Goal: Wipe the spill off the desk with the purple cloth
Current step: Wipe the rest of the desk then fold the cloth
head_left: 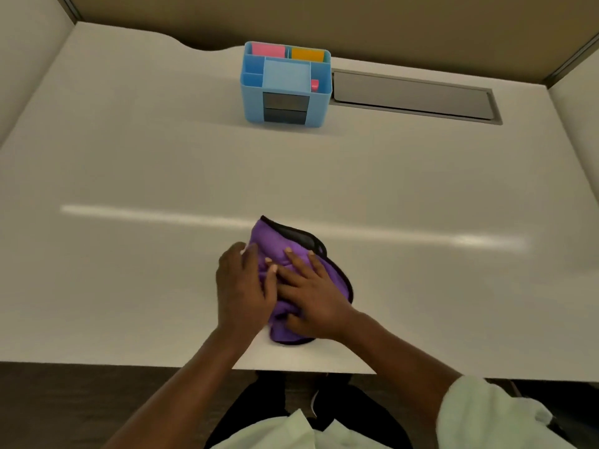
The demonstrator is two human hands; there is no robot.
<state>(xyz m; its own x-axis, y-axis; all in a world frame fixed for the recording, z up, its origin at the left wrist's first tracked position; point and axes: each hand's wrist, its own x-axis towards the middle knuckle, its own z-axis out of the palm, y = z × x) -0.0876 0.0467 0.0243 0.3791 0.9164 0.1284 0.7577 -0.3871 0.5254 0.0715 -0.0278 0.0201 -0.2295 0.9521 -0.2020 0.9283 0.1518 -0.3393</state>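
Observation:
The purple cloth (278,241), bunched up and edged in black, lies on the white desk (146,176) close to its front edge. My left hand (240,290) grips the cloth's left side, fingers curled over the fabric. My right hand (311,296) presses flat on top of the cloth with its fingers spread, thumb tucked into the folds. No spill shows on the desk surface around the cloth; anything under the cloth is hidden.
A blue desk organizer (287,85) with pink and orange notes stands at the back centre. A grey cable hatch (415,95) is set into the desk to its right. Partition walls enclose the desk on three sides.

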